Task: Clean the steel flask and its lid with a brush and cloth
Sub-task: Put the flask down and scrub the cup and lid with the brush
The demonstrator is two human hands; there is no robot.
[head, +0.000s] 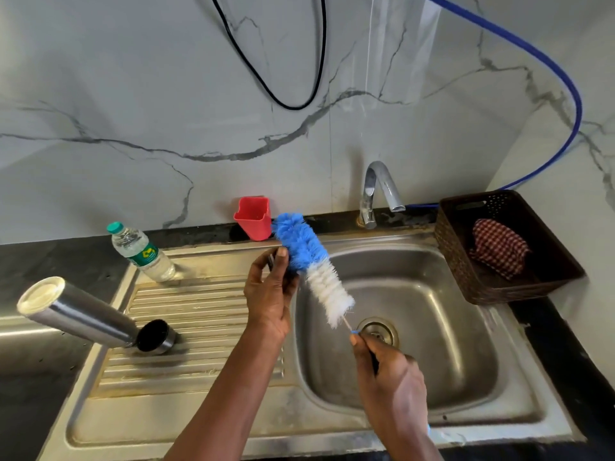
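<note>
Two hands were up over the steel sink point(466, 424). The right hand point(392, 377) was pinched around the thin handle of one bottle brush point(312, 271), which slanted up and away over the basin, white bristles nearer the handle and blue bristles at the tip. The left hand point(271, 294) was raised beside the blue bristles, its fingers curled around a small dark object that I could not make out; its thumb touched the blue part.

One steel flask point(80, 314) stood upside down and tilted on the ribbed draining board point(199, 327), its base pointing up and to the left. One lid point(155, 336), black inside with a steel rim, lay just beside the flask's mouth, seemingly touching it.

On the far edge of the board stood one plastic water bottle point(141, 252) with a green cap. One red cup point(253, 217) sat behind the brush against the marble wall. One chrome tap point(377, 191) rose behind the basin. To the right, on the dark surface point(565, 354), one brown basket point(499, 287) held one red checked cloth point(499, 247). One black cable point(293, 101) and one blue hose point(572, 104) hung along the wall.
</note>
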